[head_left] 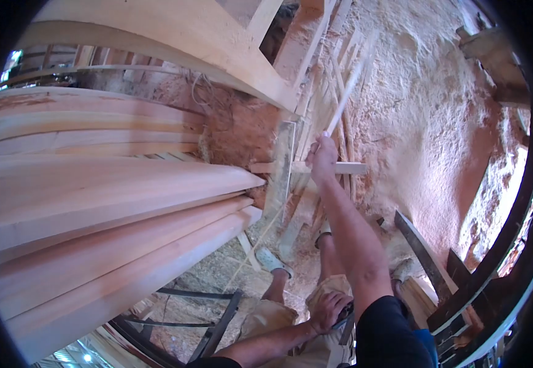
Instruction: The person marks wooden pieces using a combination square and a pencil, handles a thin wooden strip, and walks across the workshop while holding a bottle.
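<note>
One end of a long, thin, pale stick is in my right hand, whose fingers are wrapped round it. The stick points up and away over the sawdust-covered ground, its far part blurred. Just below that hand, a short wooden bar lies crosswise over other strips. My left hand is low in the view, by my lap, with its fingers bent over a dark object that is mostly hidden.
Thick stacked planks fill the left side. A large wooden beam crosses the upper left. Heaped sawdust covers the right. Dark slats stand at lower right, and a dark metal frame at lower left.
</note>
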A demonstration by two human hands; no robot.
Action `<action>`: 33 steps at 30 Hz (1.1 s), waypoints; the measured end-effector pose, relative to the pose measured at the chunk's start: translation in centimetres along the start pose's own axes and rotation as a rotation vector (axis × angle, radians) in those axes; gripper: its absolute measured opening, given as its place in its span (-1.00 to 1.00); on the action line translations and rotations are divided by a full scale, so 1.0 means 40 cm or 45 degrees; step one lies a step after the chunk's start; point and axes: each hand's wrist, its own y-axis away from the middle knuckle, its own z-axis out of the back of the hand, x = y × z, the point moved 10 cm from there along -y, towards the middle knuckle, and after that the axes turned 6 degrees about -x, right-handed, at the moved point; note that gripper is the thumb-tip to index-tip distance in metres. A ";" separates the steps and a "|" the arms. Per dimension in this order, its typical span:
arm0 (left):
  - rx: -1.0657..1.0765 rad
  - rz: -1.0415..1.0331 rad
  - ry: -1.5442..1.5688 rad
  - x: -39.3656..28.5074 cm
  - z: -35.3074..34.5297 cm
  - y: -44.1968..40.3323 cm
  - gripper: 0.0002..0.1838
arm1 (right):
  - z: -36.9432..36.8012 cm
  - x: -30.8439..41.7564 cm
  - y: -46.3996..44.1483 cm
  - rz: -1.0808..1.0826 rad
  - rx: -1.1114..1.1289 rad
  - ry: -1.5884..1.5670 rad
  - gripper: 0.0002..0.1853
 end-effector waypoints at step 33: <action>0.021 0.016 0.032 0.019 -0.008 0.014 -0.55 | 0.027 -0.012 0.107 -0.089 -0.047 0.146 -0.73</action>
